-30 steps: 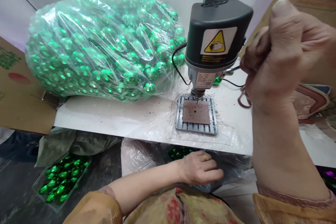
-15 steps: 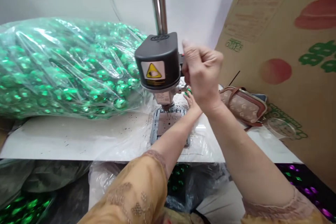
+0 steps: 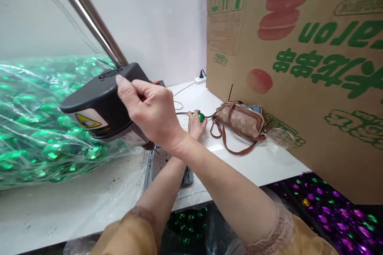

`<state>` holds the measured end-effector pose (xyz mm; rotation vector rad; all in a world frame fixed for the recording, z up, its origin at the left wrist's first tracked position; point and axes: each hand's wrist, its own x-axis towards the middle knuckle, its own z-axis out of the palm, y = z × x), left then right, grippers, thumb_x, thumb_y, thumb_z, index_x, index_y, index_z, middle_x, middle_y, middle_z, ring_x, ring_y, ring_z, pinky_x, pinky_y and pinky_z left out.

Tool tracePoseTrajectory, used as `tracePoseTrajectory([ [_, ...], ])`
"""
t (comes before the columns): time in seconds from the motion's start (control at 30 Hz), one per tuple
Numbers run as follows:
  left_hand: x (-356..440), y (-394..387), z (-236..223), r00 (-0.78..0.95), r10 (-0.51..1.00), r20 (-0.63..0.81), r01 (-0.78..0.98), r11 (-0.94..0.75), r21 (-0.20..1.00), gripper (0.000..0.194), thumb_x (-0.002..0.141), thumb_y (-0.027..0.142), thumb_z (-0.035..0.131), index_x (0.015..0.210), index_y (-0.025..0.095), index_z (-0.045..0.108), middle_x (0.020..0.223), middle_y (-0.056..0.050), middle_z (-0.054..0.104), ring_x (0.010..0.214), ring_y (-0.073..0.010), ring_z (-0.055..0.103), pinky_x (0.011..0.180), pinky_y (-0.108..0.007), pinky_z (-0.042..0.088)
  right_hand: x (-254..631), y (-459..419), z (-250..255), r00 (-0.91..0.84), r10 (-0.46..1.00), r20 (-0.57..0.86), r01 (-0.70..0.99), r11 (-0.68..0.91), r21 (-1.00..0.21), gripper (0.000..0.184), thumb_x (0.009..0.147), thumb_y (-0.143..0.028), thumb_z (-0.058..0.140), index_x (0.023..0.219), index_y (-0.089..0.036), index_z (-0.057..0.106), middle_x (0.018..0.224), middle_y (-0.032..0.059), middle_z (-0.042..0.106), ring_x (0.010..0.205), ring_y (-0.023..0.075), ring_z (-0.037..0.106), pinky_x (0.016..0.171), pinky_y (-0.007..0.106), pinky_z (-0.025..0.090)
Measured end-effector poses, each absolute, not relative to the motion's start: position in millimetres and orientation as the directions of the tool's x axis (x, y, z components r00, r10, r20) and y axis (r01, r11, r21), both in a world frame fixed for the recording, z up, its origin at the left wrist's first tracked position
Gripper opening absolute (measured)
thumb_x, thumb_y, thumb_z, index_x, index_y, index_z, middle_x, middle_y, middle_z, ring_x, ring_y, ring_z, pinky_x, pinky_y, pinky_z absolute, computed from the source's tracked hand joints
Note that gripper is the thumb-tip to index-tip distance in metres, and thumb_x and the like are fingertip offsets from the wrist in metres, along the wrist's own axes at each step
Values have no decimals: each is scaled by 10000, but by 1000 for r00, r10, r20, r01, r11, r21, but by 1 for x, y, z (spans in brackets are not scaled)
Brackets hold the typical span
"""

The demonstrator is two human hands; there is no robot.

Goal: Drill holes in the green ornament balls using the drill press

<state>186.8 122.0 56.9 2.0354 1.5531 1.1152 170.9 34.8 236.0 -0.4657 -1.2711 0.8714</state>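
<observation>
My right hand (image 3: 149, 111) is closed around a lever with a red tip on the side of the small black drill press (image 3: 101, 101). The press stands on a white table (image 3: 269, 163) on a slanted steel column (image 3: 86, 18). My left arm passes under the right one. At its end my left hand (image 3: 196, 124) pinches a shiny green bead (image 3: 201, 117) on the tabletop behind the press. The grey base plate (image 3: 167, 163) of the press is mostly hidden by my arms.
A big clear bag of green beads (image 3: 38, 127) fills the table's left side. A brown patterned purse (image 3: 241, 121) and a large printed cardboard box (image 3: 293, 59) stand to the right. A white power strip (image 3: 200, 79) lies at the back. Purple beads (image 3: 329, 211) lie low at right.
My left hand rose from my lap, passed under the right arm and reached the green bead behind the press. The view swung right and the right hand stayed on the lever.
</observation>
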Motion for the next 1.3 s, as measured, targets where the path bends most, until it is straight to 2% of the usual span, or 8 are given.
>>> tracePoseTrajectory([
  [0.1, 187, 65, 56, 98, 967, 237, 524, -252, 814, 492, 790, 252, 778, 1232, 200, 567, 1174, -132, 587, 1069, -305, 631, 919, -447, 508, 173, 36, 235, 34, 770, 638, -345, 608, -715, 623, 827, -652, 607, 562, -182, 296, 598, -55, 247, 640, 80, 185, 590, 267, 245],
  [0.17, 174, 14, 55, 188, 965, 180, 319, -233, 918, 620, 741, 320, 838, 1280, 220, 547, 1172, -114, 626, 1063, -287, 638, 910, -419, 524, 173, 36, 235, 39, 759, 650, -336, 622, -707, 615, 827, -639, 618, 565, -185, 297, 610, -52, 235, 639, 79, 188, 595, 275, 241],
  [0.27, 137, -55, 53, 242, 961, 133, 53, -150, 987, 430, 761, 380, 824, 1111, 208, 642, 1099, -88, 689, 1008, -247, 664, 883, -372, 551, 173, 36, 235, 61, 746, 663, -299, 647, -701, 602, 844, -616, 607, 563, -191, 286, 609, -49, 226, 628, 74, 197, 598, 279, 237],
  [0.47, 51, -85, 48, -197, 979, -45, -136, 18, 991, 510, 769, 439, 815, 1205, 241, 640, 1203, -65, 700, 1082, -197, 670, 911, -300, 543, 170, 38, 234, 145, 708, 692, -213, 705, -677, 585, 852, -640, 539, 541, -194, 325, 561, -47, 290, 574, 50, 260, 570, 271, 244],
  [0.6, 15, -53, 43, -293, 956, 19, -138, -62, 988, 528, 779, 472, 797, 1222, 240, 631, 1163, -52, 716, 1044, -169, 679, 930, -284, 523, 168, 41, 231, 215, 651, 728, -138, 758, -637, 611, 832, -648, 549, 503, -191, 312, 528, -51, 260, 520, 36, 247, 521, 270, 219],
  [0.83, -5, -12, 22, -225, 970, 91, -42, -103, 994, 600, 746, 531, 810, 1212, 199, 630, 1153, -85, 717, 1095, -215, 676, 981, -334, 523, 167, 47, 229, 234, 625, 744, -118, 778, -617, 640, 808, -721, 527, 482, -219, 301, 467, -61, 255, 457, 37, 226, 447, 292, 186],
  [1.03, 2, -1, 15, -153, 977, 146, -8, -149, 989, 628, 747, 551, 792, 1221, 189, 598, 1152, -103, 712, 1082, -216, 679, 950, -347, 539, 173, 56, 229, 185, 619, 763, 22, 774, -633, 603, 880, -707, 434, 491, -266, 297, 441, -65, 285, 433, 30, 265, 449, 293, 248],
  [1.3, 1, -1, 6, -97, 969, 226, 181, -206, 962, 579, 755, 478, 802, 1226, 193, 624, 1180, -106, 702, 1105, -241, 673, 1015, -411, 511, 173, 58, 225, 199, 607, 770, -11, 787, -617, 630, 831, -751, 482, 498, -242, 314, 439, -74, 276, 430, 23, 269, 437, 281, 234],
])
